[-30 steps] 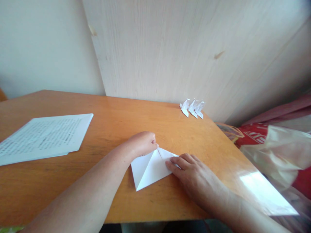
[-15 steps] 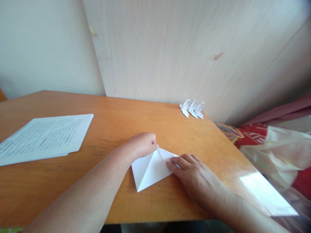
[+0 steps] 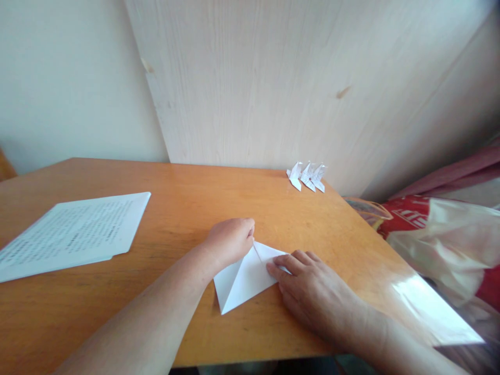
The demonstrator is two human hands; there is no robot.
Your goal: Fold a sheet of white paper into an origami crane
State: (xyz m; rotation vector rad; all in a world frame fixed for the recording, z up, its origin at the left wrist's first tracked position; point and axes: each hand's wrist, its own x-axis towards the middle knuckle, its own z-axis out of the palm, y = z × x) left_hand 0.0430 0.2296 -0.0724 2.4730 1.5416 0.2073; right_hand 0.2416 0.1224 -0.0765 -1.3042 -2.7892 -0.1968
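A white sheet of folded paper (image 3: 250, 278) lies on the table in front of me, with a crease running down to its near corner and a short slit-like fold line near its far edge. My left hand (image 3: 233, 238) is closed, its curled fingers against the paper's far corner; the fingertips are partly hidden behind the hand. At the paper's right corner rests my right hand (image 3: 308, 281), its thumb and forefinger on the sheet and holding it there.
Several small folded paper birds (image 3: 307, 177) stand at the table's far right edge. A stack of printed sheets (image 3: 84, 232) lies on the left of the wooden table (image 3: 187, 198). A pale panel (image 3: 250, 83) rises behind. Bags (image 3: 445, 239) lie beyond the right edge.
The view has tilted slightly, so the table sits a little lower. My left hand has shifted slightly along the paper's far corner; my right hand stays on the right corner.
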